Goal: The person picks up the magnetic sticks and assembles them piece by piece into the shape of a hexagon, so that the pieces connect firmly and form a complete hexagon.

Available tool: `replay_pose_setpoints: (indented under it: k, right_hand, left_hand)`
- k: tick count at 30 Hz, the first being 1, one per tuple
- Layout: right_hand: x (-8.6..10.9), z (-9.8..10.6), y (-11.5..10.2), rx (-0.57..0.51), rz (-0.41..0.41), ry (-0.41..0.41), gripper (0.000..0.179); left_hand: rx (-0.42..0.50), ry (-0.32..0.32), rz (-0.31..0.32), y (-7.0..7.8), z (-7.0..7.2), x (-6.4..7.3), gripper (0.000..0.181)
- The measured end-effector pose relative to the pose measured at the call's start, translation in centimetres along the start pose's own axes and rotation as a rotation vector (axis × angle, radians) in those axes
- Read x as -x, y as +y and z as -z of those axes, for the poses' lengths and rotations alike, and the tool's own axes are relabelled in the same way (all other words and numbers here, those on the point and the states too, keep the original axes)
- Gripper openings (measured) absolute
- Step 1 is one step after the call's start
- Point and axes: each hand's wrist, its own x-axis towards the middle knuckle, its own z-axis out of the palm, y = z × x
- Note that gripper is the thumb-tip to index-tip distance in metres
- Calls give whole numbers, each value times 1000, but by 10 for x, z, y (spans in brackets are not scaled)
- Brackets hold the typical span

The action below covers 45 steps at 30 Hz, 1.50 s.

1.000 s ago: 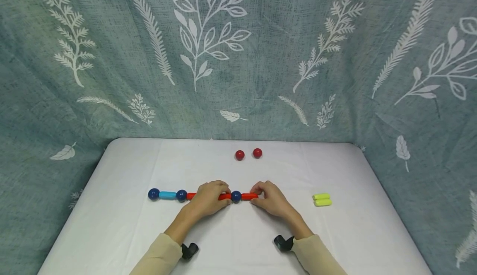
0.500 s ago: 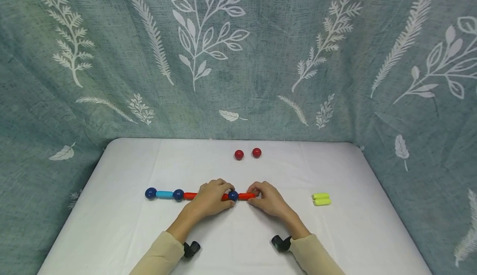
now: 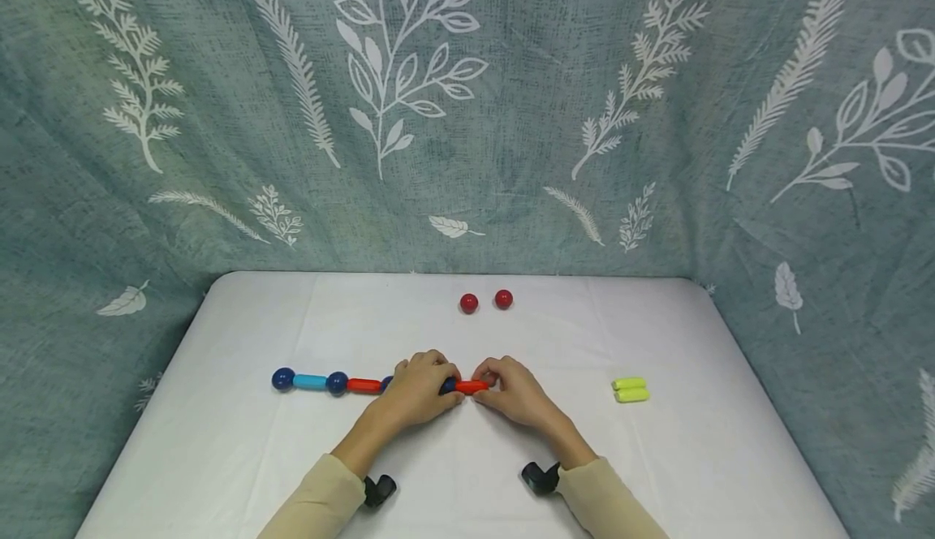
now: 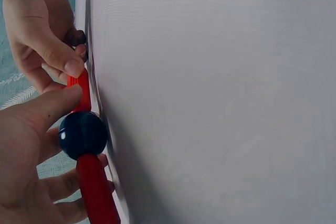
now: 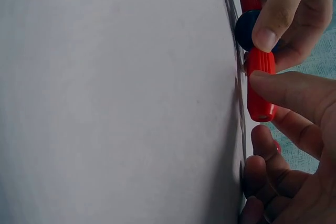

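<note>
A straight row of dark blue balls and rods lies on the white table. Its left end is a blue ball, then a light blue rod, another blue ball and a red rod. My left hand covers part of the row and pinches the end red rod just beside a blue ball. The thumb and finger of my right hand pinch that same rod nearer its free right end. In the right wrist view, that end is bare.
Two red balls sit apart behind the hands. Two yellow-green rods lie side by side to the right. A patterned green cloth hangs behind the white table.
The whole row has slid to the left. My left hand has moved along it from the blue ball to the end red rod; my right hand has shifted left, still gripping that rod.
</note>
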Motion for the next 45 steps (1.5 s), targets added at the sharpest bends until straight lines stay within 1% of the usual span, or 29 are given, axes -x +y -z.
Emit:
replay_pose_setpoints:
  k: [6,13,17,24,31,35,38,41,45]
  right_hand:
    - [2,0,-2,0,3,5,19]
    - [7,5,-1,-8,-27,11,20]
    - [10,9,1,-24,-46,23,19]
    - [17,14,5,-23,-81,42,19]
    - [20,20,10,-30,-115,73,19]
    - [17,26,15,-33,-111,106,18]
    - [11,33,19,-42,-109,134,19]
    - [0,42,23,-53,-116,178,19]
    - [-21,53,29,-72,-142,271,20]
  left_hand:
    - [-10,3,5,-1,-2,0,26]
    - [-14,11,1,-1,-2,-1,25]
    - [-16,7,7,0,-1,-1,26]
    - [-9,8,12,2,2,-1,24]
    - [-1,9,14,2,1,0,24]
    - [-2,8,20,2,1,0,24]
    - [3,3,19,2,0,0,22]
    - [13,5,12,2,0,1,22]
    - [18,12,4,2,1,1,22]
